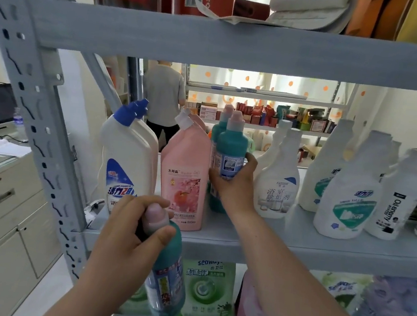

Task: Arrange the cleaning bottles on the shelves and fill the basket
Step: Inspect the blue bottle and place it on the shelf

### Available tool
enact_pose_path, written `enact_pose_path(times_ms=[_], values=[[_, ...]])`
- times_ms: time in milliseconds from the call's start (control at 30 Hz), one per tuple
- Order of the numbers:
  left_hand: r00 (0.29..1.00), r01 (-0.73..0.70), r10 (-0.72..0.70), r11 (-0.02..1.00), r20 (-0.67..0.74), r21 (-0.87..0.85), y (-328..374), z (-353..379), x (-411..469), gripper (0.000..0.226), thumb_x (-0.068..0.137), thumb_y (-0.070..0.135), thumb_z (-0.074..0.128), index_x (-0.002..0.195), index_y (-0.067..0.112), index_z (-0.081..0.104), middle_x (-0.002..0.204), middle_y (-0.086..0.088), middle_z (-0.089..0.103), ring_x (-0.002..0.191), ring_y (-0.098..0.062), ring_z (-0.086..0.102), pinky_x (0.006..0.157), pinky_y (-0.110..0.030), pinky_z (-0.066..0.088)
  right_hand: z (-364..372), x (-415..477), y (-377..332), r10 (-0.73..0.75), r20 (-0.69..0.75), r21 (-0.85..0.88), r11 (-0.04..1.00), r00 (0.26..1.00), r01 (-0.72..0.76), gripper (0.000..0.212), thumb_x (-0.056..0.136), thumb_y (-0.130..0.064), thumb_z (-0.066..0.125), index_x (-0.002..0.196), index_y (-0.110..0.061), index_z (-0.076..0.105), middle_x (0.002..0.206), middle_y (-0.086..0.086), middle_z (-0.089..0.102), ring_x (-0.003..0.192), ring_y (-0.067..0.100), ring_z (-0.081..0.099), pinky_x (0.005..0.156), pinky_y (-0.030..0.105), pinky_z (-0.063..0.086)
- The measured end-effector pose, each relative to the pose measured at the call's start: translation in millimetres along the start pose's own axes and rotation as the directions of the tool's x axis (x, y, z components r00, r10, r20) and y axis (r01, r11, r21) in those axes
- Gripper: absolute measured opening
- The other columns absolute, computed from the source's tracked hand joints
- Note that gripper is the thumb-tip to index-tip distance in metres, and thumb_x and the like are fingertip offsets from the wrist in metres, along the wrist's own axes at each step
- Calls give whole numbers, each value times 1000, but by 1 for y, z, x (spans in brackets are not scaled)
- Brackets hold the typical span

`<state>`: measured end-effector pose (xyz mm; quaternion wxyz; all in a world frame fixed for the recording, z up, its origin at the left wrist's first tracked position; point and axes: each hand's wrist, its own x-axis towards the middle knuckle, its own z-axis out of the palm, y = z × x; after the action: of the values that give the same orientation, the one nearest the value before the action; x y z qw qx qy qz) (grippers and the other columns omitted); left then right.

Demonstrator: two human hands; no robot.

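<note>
My right hand (233,184) grips a teal bottle with a pink cap (231,145), held above the middle shelf (296,248) in front of another teal bottle (221,123). My left hand (129,229) grips the neck of a second teal bottle (166,277), held in front of the shelf's edge. On the shelf, left of my right hand, stand a pink bottle (184,176) and a white bottle with a blue cap (126,159). To the right stand several white spray bottles without heads (277,181), (351,195).
Green and pink refill pouches (208,290) lie on the lower shelf. The shelf post (32,117) rises at left, with beige cabinets (1,212) beyond it. A person in a grey shirt (164,95) stands behind the rack. Red packs sit on the top shelf (215,41).
</note>
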<state>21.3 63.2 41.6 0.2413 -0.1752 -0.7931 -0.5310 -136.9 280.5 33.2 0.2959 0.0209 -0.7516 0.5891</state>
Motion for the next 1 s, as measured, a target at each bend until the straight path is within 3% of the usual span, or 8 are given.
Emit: enact_pose_path(times_ms=[333, 433, 500, 567, 667, 800, 900, 1000], values=[[989, 136, -126, 980, 76, -144, 4, 4, -2, 45, 83, 6, 78, 107, 42, 64, 106, 5, 74, 102, -12, 71, 90, -48, 59, -14, -26, -6, 33, 96, -127, 992, 995, -21, 96, 84, -29, 84, 154, -31, 18, 145, -6, 52, 128, 11, 54, 104, 32, 48], [985, 153, -133, 967, 107, -204, 8, 4, -8, 35, 85, 17, 80, 104, 41, 64, 103, 7, 75, 98, -11, 73, 87, -48, 61, -31, -59, -15, 24, 86, -97, 995, 996, -16, 72, 87, -33, 80, 144, -36, 35, 129, -26, 53, 113, -13, 53, 99, 20, 47], [984, 141, -109, 959, 140, -244, 11, 3, -12, 29, 78, 34, 78, 103, 42, 64, 104, 5, 75, 99, -13, 73, 87, -46, 61, -45, -102, -15, -16, 63, -91, 996, 998, 22, 55, 90, -46, 69, 136, -50, 39, 127, -43, 45, 118, -16, 48, 100, 12, 40], [977, 145, -86, 940, 194, -310, 10, 2, -18, 30, 75, 44, 74, 105, 41, 66, 107, 1, 75, 102, -17, 72, 88, -45, 60, -57, -149, -14, 0, 204, -61, 998, 979, 12, 43, 89, -64, 60, 129, -56, 46, 130, -39, 51, 124, -12, 50, 101, 15, 43], [962, 222, -109, 845, 248, -487, 7, 6, -26, 25, 82, 31, 73, 107, 35, 69, 107, -4, 75, 104, -22, 72, 85, -39, 59, -67, -206, -12, 191, 543, 41, 967, 818, -253, 43, 85, -72, 60, 125, -59, 58, 128, -25, 65, 122, -3, 60, 100, 29, 53], [924, 379, -191, 570, 331, -729, 9, 23, -44, 23, 88, 15, 61, 109, 18, 68, 106, -15, 75, 95, -26, 72, 78, -38, 60, -76, -260, -3, 348, 706, 170, 763, 617, -624, 59, 72, -44, 79, 128, -30, 66, 126, 9, 72, 114, 28, 70, 101, 51, 54], [899, 431, -290, 462, 327, -776, 8, 39, -67, 34, 92, 22, 59, 124, 10, 60, 118, -17, 72, 95, -27, 71, 79, -42, 60, -84, -295, -7, 355, 668, 223, 743, 654, -631, 44, 80, -27, 69, 123, -38, 68, 120, 10, 74, 104, 28, 74, 86, 43, 59], [825, 560, -412, 514, 386, -649, -3, 56, -111, 45, 97, 45, 51, 136, 22, 56, 126, -10, 70, 110, -28, 70, 90, -48, 58, -92, -319, -11, 406, 473, 165, 831, 782, -532, 54, 76, -39, 78, 126, -50, 60, 125, -2, 73, 112, 23, 72, 96, 50, 58]])
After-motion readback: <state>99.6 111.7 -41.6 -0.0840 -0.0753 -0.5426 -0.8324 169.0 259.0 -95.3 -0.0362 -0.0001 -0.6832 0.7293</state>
